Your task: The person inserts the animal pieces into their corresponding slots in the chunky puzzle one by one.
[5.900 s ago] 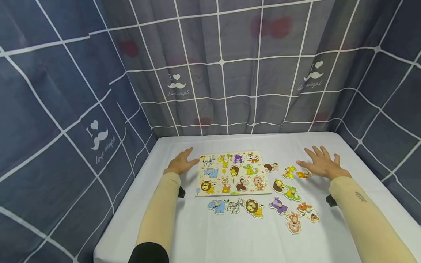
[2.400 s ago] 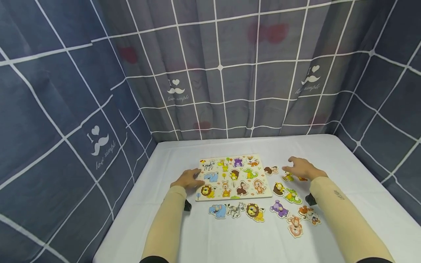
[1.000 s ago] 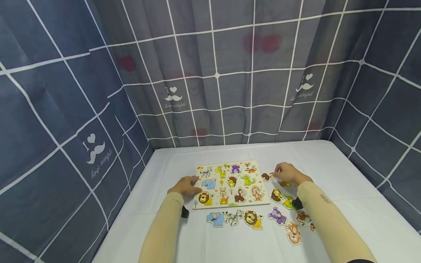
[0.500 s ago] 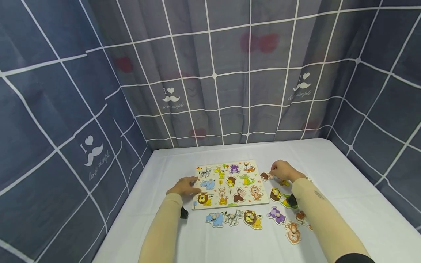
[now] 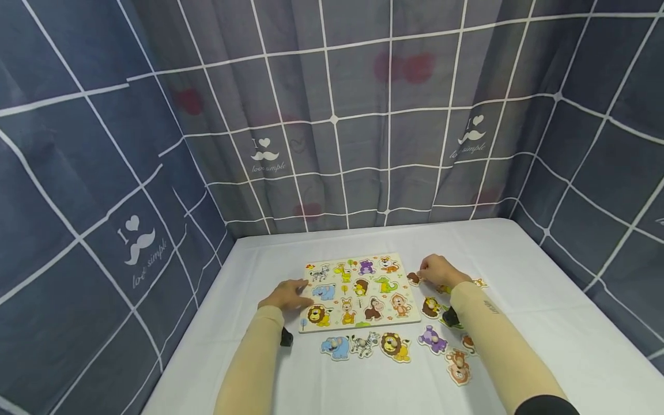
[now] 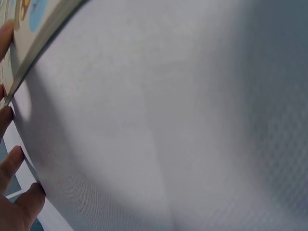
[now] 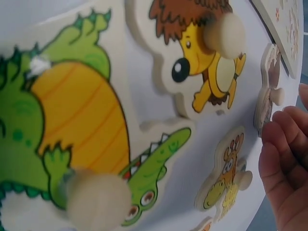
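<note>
A wooden animal puzzle board [image 5: 334,304] lies flat on the white-covered table. My left hand [image 5: 285,295] rests against its left side, fingers spread and touching the edge; the left wrist view shows one digit at the board's rim [image 6: 31,55]. Right of the board, my right hand [image 5: 442,271] reaches over a brown knobbed puzzle piece [image 5: 412,278], partly hidden in the head view. From the right wrist, the fingertips [image 7: 272,130] sit beside that brown piece [image 7: 263,94], whose knob shows uncovered. Closer to that camera are the giraffe piece [image 7: 224,180], hedgehog piece [image 7: 219,82] and crocodile piece [image 7: 82,115].
Before the board lie the elephant [image 5: 336,347], zebra [image 5: 365,344] and lion [image 5: 395,347] pieces. Farther right are the purple hippo [image 5: 433,340] and monkey [image 5: 459,367] pieces. My right forearm covers others. Grey checked curtains [image 5: 358,150] surround the table.
My right hand came in from the far right, across the giraffe piece, to the brown piece beside the board. My left hand moved slightly closer, onto the board's left edge.
</note>
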`<move>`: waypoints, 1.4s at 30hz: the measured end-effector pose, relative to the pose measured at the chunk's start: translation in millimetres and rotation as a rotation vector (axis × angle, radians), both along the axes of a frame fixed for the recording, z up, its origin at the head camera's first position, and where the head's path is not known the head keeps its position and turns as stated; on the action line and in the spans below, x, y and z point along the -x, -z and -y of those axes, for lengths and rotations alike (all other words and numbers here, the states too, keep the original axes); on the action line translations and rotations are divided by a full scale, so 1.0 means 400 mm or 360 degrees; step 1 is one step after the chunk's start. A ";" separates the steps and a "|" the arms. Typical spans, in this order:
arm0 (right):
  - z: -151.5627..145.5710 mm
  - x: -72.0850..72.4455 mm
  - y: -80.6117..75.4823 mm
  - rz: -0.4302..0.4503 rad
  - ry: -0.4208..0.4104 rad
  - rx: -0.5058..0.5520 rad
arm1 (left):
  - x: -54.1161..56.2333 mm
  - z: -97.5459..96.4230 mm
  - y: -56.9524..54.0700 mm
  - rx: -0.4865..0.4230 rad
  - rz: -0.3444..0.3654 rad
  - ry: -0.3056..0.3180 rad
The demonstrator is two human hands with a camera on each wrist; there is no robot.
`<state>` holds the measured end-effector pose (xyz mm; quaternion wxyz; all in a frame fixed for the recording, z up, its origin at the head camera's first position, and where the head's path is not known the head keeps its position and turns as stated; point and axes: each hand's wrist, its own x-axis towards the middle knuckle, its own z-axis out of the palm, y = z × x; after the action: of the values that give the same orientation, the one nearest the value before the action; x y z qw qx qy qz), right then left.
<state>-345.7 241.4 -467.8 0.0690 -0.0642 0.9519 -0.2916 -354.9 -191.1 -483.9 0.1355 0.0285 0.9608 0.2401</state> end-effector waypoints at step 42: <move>0.017 0.017 0.041 -0.0073 0.0168 0.0017 | 0.001 -0.001 0.010 -0.0045 -0.0017 0.0041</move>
<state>-352.6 234.6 -484.2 0.0313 -0.0209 0.9537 -0.2983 -355.3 -190.6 -487.7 0.1329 0.0439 0.9576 0.2517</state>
